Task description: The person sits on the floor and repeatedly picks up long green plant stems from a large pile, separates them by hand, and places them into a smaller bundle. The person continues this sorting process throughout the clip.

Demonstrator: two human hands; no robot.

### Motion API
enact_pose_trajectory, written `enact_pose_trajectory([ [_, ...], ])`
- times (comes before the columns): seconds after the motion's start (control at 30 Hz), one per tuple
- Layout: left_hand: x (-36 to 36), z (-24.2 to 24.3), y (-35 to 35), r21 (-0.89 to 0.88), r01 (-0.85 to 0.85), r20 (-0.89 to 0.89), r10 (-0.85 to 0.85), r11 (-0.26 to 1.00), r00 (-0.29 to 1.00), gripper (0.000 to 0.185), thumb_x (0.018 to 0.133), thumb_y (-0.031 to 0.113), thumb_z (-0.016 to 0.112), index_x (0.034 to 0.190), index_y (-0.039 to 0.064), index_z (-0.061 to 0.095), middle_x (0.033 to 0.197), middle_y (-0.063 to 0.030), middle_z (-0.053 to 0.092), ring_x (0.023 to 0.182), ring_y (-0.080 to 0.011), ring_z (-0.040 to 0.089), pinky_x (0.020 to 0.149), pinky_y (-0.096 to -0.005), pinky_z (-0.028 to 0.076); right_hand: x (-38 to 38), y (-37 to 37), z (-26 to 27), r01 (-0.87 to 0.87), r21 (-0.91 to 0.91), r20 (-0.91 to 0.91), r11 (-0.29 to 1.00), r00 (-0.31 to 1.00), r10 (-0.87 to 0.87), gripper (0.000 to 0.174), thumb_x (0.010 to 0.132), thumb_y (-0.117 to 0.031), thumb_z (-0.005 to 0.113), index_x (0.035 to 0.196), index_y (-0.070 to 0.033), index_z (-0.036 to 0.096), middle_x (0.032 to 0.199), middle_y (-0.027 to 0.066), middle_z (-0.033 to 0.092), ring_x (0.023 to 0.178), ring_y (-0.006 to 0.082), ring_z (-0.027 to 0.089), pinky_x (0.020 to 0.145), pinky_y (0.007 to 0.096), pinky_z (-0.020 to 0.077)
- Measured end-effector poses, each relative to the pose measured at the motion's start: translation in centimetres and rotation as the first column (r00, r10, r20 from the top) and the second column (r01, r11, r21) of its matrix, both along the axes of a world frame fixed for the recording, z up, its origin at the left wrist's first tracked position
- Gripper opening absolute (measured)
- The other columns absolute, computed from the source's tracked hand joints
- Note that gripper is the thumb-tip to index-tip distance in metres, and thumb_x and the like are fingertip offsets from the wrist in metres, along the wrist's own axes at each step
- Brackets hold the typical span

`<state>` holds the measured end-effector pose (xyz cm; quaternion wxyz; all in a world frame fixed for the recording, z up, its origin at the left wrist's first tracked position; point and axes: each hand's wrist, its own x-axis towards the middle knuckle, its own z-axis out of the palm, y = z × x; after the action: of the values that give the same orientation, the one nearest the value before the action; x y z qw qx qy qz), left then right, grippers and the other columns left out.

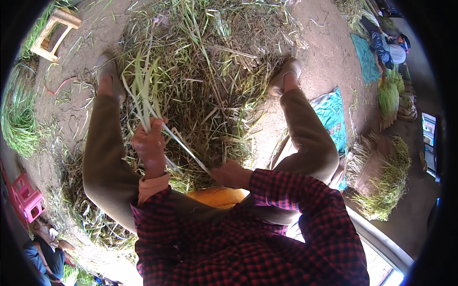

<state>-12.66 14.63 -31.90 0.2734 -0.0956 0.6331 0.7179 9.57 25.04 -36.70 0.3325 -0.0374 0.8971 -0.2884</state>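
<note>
My left hand (149,143) is closed around a small bunch of pale green grass-like stalks (144,96), which fan out upward from the fist. From there a long pale strand (186,149) slants down to my right hand (230,174), whose fingers are closed on its end. A few more loose ends hang below my left hand. Both hands are above a heap of green and dried plant scraps (193,93) that lies between my feet. The fingers of my right hand are partly hidden and a little blurred.
A wooden stool frame (52,34) lies upper left, above green stalks (19,111). A pink plastic stool (28,196) stands at the left. Teal sheets (332,114) and a wrapped stalk bundle (381,175) lie right. One person (393,48) sits upper right, another (46,257) lower left.
</note>
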Motion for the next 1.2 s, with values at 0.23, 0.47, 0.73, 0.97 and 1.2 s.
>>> enact_pose_trajectory([
  [0.23, -3.2, 2.6, -0.3, 0.029, -0.019, -0.115, 0.022, 0.999, 0.993, 0.010, 0.086, 0.013, 0.059, 0.084, 0.003, 0.058, 0.080, -0.0125, 0.066, 0.037, -0.0011, 0.031, 0.033, -0.0155, 0.022, 5.7, 1.7, -4.8, -0.497, 0.105, 0.495, 0.862, 0.778, 0.388, 0.011, 0.075, -0.013, 0.056, 0.076, -0.007, 0.066, 0.072, 0.0087, 0.064, 0.070, 0.0246, 0.065, 0.050, 0.0405, 0.0493],
  [0.47, -1.1, 1.3, 0.1, 0.045, 0.040, 0.026, -0.041, 0.998, 0.999, 0.011, 0.087, 0.014, 0.057, 0.086, 0.003, 0.058, 0.077, -0.0125, 0.065, 0.037, -0.0017, 0.035, 0.034, -0.0159, 0.026, -3.1, 4.1, -0.2, -0.067, 0.286, 0.060, 0.956, 0.997, 0.052, 0.010, 0.076, -0.016, 0.055, 0.077, -0.009, 0.063, 0.074, 0.0092, 0.064, 0.071, 0.0291, 0.063, 0.053, 0.0403, 0.0492],
  [0.73, 1.8, 0.5, 1.5, 0.025, 0.187, 0.118, -0.188, 0.982, 0.975, 0.014, 0.087, 0.012, 0.057, 0.093, 0.000, 0.060, 0.073, -0.0094, 0.065, 0.036, -0.0025, 0.037, 0.032, -0.0174, 0.028, -12.4, 3.6, 5.1, 0.711, -0.618, 0.091, 0.336, 0.489, -0.868, 0.019, 0.085, -0.021, 0.057, 0.085, -0.002, 0.057, 0.071, 0.0048, 0.060, 0.063, 0.0161, 0.059, 0.056, 0.0271, 0.0470],
  [0.97, 2.8, -0.4, 1.6, -0.037, 0.278, 0.068, -0.275, 0.960, 0.959, 0.014, 0.087, 0.012, 0.056, 0.091, 0.000, 0.060, 0.063, -0.0012, 0.058, 0.042, -0.0027, 0.041, 0.036, -0.0181, 0.030, -14.1, 2.8, 3.7, 0.644, -0.747, 0.414, -0.162, 0.261, -0.872, 0.015, 0.084, -0.012, 0.059, 0.086, 0.002, 0.057, 0.071, 0.0015, 0.059, 0.060, 0.0058, 0.055, 0.052, 0.0203, 0.0461],
  [1.2, 3.7, -0.7, 1.9, -0.161, 0.260, 0.010, -0.262, 0.952, 0.965, 0.015, 0.088, 0.011, 0.052, 0.089, -0.002, 0.059, 0.064, 0.0009, 0.056, 0.051, -0.0042, 0.046, 0.045, -0.0206, 0.037, -12.0, 1.9, 3.2, 0.797, -0.604, 0.307, -0.030, 0.198, -0.931, 0.015, 0.080, -0.013, 0.060, 0.080, 0.001, 0.058, 0.063, 0.0033, 0.056, 0.055, 0.0064, 0.051, 0.048, 0.0241, 0.0422],
])
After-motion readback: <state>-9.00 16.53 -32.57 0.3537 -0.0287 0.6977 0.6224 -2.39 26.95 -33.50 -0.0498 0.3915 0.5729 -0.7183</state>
